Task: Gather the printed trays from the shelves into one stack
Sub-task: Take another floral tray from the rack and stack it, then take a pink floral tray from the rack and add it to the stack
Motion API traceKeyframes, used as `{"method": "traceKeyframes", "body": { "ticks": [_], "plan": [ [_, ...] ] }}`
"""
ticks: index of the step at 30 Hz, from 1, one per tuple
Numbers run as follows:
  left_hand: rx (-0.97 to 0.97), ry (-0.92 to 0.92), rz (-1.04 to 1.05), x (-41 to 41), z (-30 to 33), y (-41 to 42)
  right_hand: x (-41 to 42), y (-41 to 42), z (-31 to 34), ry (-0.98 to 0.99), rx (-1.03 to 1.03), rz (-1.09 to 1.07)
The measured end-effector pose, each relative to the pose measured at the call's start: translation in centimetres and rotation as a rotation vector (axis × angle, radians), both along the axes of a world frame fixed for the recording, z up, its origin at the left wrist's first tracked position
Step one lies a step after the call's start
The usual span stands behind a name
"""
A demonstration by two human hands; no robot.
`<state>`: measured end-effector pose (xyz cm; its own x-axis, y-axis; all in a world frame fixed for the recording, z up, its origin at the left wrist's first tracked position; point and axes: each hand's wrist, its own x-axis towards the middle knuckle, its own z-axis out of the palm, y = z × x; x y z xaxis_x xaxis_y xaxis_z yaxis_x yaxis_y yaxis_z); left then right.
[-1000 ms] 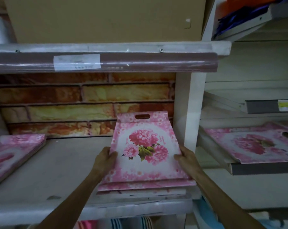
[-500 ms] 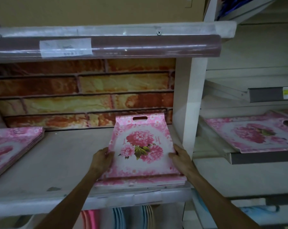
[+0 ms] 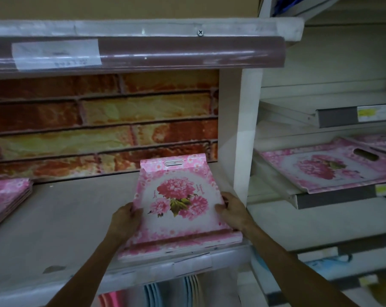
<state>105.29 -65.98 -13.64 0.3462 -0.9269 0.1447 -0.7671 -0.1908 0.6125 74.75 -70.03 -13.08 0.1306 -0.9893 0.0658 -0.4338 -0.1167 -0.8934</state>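
Note:
A pink tray printed with peonies (image 3: 176, 196) lies on top of a small stack of like trays (image 3: 187, 245) at the right end of the grey shelf (image 3: 72, 218). My left hand (image 3: 126, 220) grips the top tray's left edge and my right hand (image 3: 233, 210) grips its right edge. The top tray's near end is slid back from the stack's front edge. Another stack of pink trays (image 3: 7, 196) sits at the shelf's left end. On the metal shelf to the right lie more pink printed trays (image 3: 329, 166).
A white upright post (image 3: 245, 129) stands right beside my right hand. A brick-print panel (image 3: 103, 120) backs the shelf, and a wrapped brown roll (image 3: 143, 54) hangs along the shelf above. Folded items in blue and pink (image 3: 152, 293) show below the shelf edge.
Both hands have pushed the top tray farther back onto the shelf, over the stack. The view has tipped upward and moved closer.

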Motion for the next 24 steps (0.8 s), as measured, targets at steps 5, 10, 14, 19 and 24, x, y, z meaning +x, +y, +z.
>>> {"method": "traceKeyframes", "body": {
  "ticks": [5, 10, 14, 19, 24],
  "plan": [
    [-0.238, -0.094, -0.045, 0.4, 2.1, 1.2, -2.3, 0.3, 2.3, -0.174, -0.097, -0.136],
    [-0.525, -0.029, -0.261, -3.8, 5.7, 2.7, -6.4, 4.0, 6.5, -0.426, -0.167, -0.179],
    [-0.558, 0.062, -0.454, -8.7, 7.0, 3.1, -10.1, 6.5, 8.2, -0.499, -0.241, -0.276],
    [-0.559, 0.022, -0.684, -15.8, 7.8, 2.7, -15.8, 8.1, 9.0, -0.566, -0.276, -0.405],
    [-0.593, -0.022, -0.819, -23.7, 8.0, 0.9, -22.7, 8.4, 9.2, -0.555, -0.333, -0.474]
  ]
}}
